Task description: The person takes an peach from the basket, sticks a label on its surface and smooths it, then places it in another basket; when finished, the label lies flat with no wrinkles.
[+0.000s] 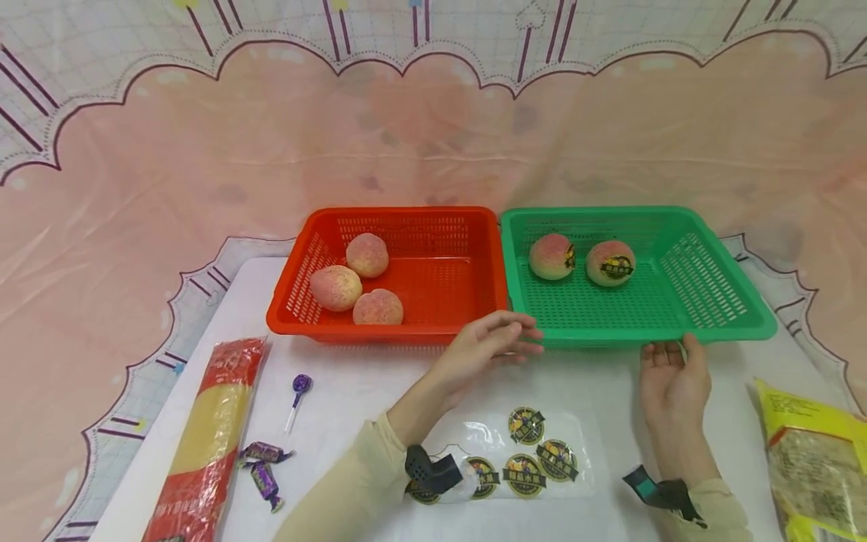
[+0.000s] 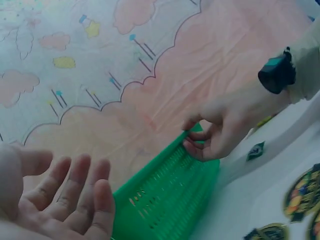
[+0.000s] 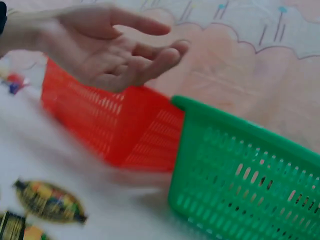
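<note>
The green basket [image 1: 589,336] holds two peaches [image 1: 550,256] with dark round stickers on them. At its front rim, right of the middle, my right hand [image 1: 673,388] pinches the edge between the thumb and curled fingers; the left wrist view shows this grip on the rim too. My left hand [image 1: 474,354] is beside the front corner where the two baskets meet, fingers loosely spread and nothing held. Left of the green basket stands the red basket [image 1: 420,330], with three peaches [image 1: 368,254] that show no stickers.
A clear sheet of round stickers [image 1: 524,474] lies on the white table between my forearms. To the left are a red-and-yellow packet [image 1: 210,429], a purple lollipop [image 1: 301,384] and two wrapped candies [image 1: 264,482]. A yellow bag [image 1: 816,467] lies at the right edge.
</note>
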Available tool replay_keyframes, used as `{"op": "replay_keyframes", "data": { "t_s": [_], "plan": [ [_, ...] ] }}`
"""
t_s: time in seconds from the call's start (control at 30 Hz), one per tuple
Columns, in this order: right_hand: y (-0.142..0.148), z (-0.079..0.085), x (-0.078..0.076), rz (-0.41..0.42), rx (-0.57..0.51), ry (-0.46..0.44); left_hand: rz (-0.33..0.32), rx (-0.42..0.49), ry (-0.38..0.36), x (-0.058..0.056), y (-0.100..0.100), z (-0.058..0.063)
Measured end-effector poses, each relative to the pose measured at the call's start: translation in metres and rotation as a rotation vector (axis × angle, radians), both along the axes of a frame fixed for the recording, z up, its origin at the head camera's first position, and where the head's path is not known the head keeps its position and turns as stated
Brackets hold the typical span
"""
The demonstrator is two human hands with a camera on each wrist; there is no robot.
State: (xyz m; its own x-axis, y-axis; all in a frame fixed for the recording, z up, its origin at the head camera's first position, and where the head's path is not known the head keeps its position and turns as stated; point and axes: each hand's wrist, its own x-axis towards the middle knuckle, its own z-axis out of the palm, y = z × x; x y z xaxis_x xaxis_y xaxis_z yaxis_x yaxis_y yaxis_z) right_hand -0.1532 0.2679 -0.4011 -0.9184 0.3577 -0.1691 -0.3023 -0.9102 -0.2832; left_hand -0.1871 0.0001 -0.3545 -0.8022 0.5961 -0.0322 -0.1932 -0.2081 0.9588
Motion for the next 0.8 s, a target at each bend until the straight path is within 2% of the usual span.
{"op": "replay_keyframes", "data": {
  "t_s": [0.1,0.23,0.33,0.43,0.53,0.63,0.7,0.8],
  "plan": [
    [0.003,-0.003,0.007,0.070,0.065,0.004,0.095,0.049,-0.097,0.009,-0.008,-0.012],
    [0.004,-0.007,0.017,0.162,0.207,0.039,0.232,0.216,-0.237,0.023,-0.020,-0.021],
    [0.001,-0.008,0.022,0.203,0.321,0.114,0.339,0.350,-0.313,0.031,-0.027,-0.026],
    [-0.004,-0.006,0.024,0.218,0.395,0.232,0.497,0.457,-0.375,0.034,-0.032,-0.030],
    [-0.012,0.002,0.024,0.215,0.478,0.357,0.695,0.550,-0.424,0.034,-0.037,-0.033],
    [-0.022,0.015,0.020,0.215,0.636,0.463,0.845,0.632,-0.448,0.032,-0.043,-0.034],
    [-0.028,0.025,0.015,0.233,0.757,0.525,0.902,0.662,-0.451,0.030,-0.047,-0.032],
    [-0.037,0.042,0.007,0.269,0.892,0.585,0.941,0.702,-0.452,0.028,-0.054,-0.029]
  ]
}}
